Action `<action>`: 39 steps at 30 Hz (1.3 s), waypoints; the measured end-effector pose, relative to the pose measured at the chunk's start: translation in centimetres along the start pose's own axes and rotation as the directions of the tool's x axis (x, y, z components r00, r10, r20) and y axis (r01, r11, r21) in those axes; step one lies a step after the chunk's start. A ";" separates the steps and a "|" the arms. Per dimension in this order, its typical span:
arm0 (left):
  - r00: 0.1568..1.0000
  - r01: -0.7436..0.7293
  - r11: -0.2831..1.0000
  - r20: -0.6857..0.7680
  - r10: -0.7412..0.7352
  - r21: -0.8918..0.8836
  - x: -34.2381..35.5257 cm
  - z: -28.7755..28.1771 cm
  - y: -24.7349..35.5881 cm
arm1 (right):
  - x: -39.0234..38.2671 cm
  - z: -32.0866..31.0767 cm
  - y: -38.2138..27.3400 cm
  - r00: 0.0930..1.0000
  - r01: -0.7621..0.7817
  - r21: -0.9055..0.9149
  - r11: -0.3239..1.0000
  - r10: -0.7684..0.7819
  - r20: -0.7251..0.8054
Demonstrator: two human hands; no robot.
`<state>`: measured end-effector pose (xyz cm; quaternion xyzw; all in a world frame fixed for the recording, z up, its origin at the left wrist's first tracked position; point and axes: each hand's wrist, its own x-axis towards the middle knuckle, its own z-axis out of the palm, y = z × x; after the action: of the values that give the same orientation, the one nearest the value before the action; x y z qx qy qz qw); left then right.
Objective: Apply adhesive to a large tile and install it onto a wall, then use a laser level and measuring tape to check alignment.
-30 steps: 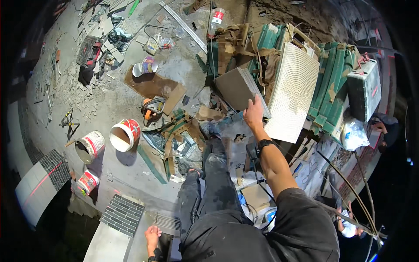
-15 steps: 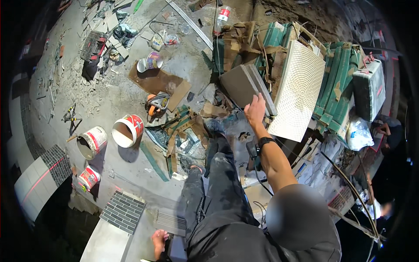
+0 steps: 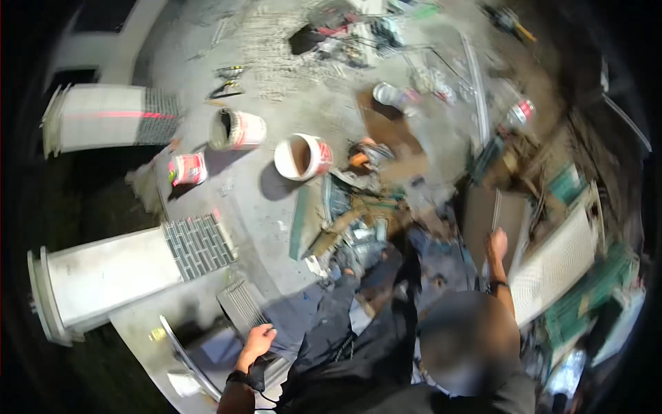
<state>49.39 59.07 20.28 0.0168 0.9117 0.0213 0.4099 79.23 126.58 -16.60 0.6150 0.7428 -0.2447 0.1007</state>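
Note:
My right hand (image 3: 498,243) is closed at the upper edge of a large grey-brown tile (image 3: 479,214) in a leaning stack; blur softens the fingers. A pale tile with a ribbed back (image 3: 555,265) leans beside that stack. My left hand (image 3: 259,340) hangs low on the left with loosely bent fingers and nothing visible in it. Closest to it is a grey ribbed tile (image 3: 240,303), which the fingertips appear to overlap in the picture; contact cannot be told.
Cardboard and green packaging scraps (image 3: 362,221) litter the floor before my feet. A white bucket (image 3: 303,157), a second bucket (image 3: 238,130) and a small red-white tub (image 3: 187,169) stand left. An orange-and-grey power tool (image 3: 369,155) lies beyond. Dark brick-patterned strips (image 3: 200,245) top a pale ledge.
The view has swung right, so the buckets and tiles sit elsewhere in the picture. My right hand's fingers, spread before, are now closed at the tile edge. My left forearm shows more.

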 end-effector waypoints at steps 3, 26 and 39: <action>0.964 -0.245 0.970 -0.100 0.245 0.010 0.6 1.6 4.6 | -2.3 -0.9 -3.2 0.977 0.188 -0.010 0.982 -0.188 -0.102; 0.505 -0.813 0.471 -0.817 0.278 -0.343 2.7 -5.7 17.1 | -40.4 -18.3 -40.3 0.212 0.973 0.002 0.231 -0.896 0.390; 0.940 -0.235 0.600 -0.335 -0.058 -0.765 21.1 1.1 -16.8 | -59.0 -14.3 -62.9 0.369 0.852 0.163 0.498 -0.791 0.488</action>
<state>35.98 43.37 2.87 -0.1249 0.8587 0.4475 0.2164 33.99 74.79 37.35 0.0683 0.9073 -0.3687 0.1904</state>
